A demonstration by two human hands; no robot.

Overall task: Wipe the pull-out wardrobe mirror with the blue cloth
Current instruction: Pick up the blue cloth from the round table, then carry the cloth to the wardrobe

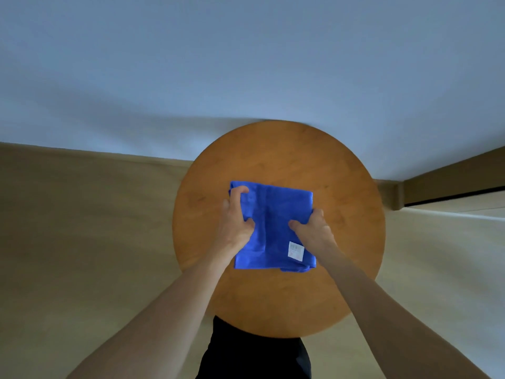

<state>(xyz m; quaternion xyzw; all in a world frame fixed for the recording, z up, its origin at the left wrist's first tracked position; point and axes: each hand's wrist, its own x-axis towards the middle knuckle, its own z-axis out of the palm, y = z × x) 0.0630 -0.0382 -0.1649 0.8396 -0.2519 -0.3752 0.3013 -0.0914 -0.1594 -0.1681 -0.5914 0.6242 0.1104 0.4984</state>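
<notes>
A folded blue cloth [273,214] with a small white label lies on a round wooden table [281,154] right below me. My left hand [235,217] grips the cloth's left edge, thumb and fingers curled round the fabric. My right hand [314,225] pinches its right edge near the middle. The wardrobe mirror is not in view.
A pale wall [246,64] stands just behind the table. Light wooden floor [82,228] lies to both sides. At the right edge runs a brown skirting or door frame [451,184] with a dark gap under it.
</notes>
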